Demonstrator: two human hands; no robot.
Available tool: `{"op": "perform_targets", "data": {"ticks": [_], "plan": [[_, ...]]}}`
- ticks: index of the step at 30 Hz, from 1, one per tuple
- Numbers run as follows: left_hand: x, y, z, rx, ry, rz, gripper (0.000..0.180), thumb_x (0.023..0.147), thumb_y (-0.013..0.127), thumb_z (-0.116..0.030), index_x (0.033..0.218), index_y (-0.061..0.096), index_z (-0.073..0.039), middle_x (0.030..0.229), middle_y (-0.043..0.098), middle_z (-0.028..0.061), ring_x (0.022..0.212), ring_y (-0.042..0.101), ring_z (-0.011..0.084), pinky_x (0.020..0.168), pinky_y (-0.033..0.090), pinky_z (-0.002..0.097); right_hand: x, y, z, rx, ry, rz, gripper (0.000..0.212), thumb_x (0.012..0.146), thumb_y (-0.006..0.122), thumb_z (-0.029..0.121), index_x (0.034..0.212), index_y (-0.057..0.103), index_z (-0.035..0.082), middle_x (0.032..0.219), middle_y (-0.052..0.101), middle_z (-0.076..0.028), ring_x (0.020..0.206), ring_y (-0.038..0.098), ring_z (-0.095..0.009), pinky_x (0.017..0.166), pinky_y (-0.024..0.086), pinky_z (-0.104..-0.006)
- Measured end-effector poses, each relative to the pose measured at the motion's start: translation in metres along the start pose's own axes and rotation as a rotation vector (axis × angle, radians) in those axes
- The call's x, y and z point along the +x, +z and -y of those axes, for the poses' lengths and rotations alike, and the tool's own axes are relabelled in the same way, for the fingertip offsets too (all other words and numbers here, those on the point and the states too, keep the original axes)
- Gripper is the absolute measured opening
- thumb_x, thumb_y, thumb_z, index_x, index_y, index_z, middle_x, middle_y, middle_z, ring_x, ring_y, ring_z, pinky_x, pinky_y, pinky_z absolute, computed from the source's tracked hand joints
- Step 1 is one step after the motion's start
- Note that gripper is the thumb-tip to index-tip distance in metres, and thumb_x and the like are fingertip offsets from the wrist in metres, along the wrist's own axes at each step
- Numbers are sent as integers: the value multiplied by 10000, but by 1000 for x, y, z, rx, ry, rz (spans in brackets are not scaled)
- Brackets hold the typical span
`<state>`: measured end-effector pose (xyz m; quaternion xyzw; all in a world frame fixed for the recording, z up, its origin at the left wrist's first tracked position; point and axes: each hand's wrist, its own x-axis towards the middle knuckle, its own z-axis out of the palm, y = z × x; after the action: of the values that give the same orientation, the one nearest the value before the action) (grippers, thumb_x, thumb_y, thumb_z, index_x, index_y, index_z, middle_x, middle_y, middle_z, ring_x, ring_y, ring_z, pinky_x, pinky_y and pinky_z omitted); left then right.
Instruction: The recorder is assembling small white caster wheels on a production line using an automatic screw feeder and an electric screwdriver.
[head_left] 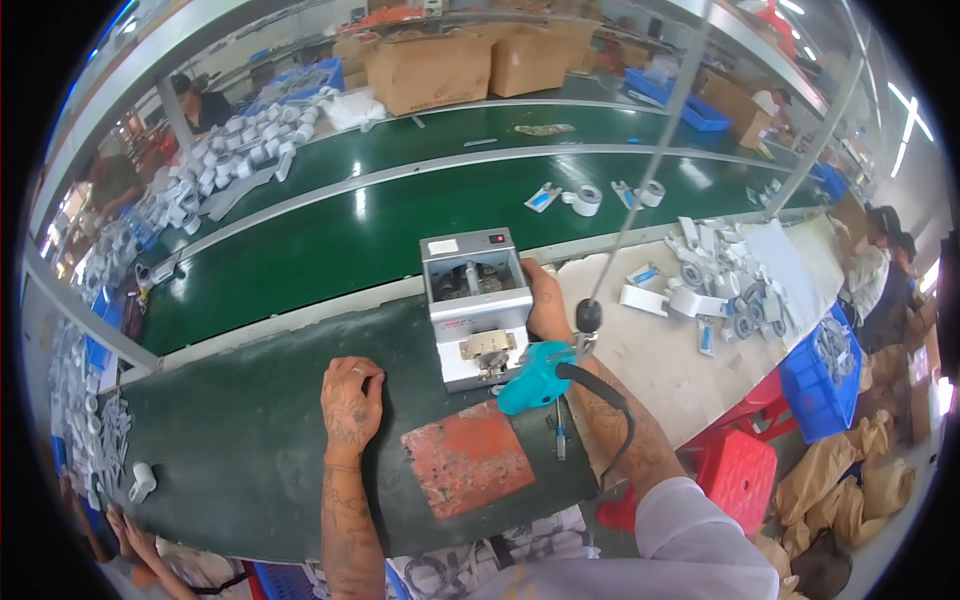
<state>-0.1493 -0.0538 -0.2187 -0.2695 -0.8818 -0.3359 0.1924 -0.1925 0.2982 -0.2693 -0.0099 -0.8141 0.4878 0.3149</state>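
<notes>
A grey box-shaped screw feeder (pixel 478 310) stands upright on the dark green work mat, with small screws in its open top. My right hand (pixel 547 303) presses against its right side, fingers curling toward the rear corner and partly hidden. Above my right forearm a teal electric screwdriver (pixel 540 378) hangs from a cord, its nose beside the feeder's front. My left hand (pixel 352 402) rests on the mat left of the feeder, fingers curled in with nothing visible in them. A worn red pad (pixel 468 458) lies in front of the feeder.
A green conveyor (pixel 330 270) runs behind, carrying several white parts. Grey-white parts (pixel 740 290) are heaped on the right cardboard; more (pixel 250 140) pile at far left. A blue bin (pixel 822 375) and red stool (pixel 735 480) stand right. A screwdriver (pixel 560 440) lies by the pad. Co-workers sit around.
</notes>
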Motion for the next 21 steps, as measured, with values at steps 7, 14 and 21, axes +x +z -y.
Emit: {"op": "perform_targets", "data": {"ticks": [7,14,21], "plan": [[-8,6,11,20,27,-35,103,824,698,58,867,651,-22,956,691,132,954,628,353,885,509,434,0,10,-5,-5,72,-27,172,1001,654,151,1137,704,59,935,756,-182,889,745,-357,782,578,-446],[5,3,-9,-37,-11,-113,97,843,708,60,867,635,0,965,682,137,966,629,348,878,507,431,4,-8,14,-108,107,5,196,971,677,160,1137,705,60,907,760,-151,821,742,-320,739,581,-428],[4,11,-20,-140,-67,-199,102,850,696,79,881,637,2,968,685,140,943,625,328,869,506,405,1,-10,11,-79,128,4,203,980,670,195,1134,701,66,915,758,-152,839,737,-328,758,577,-440]]}}
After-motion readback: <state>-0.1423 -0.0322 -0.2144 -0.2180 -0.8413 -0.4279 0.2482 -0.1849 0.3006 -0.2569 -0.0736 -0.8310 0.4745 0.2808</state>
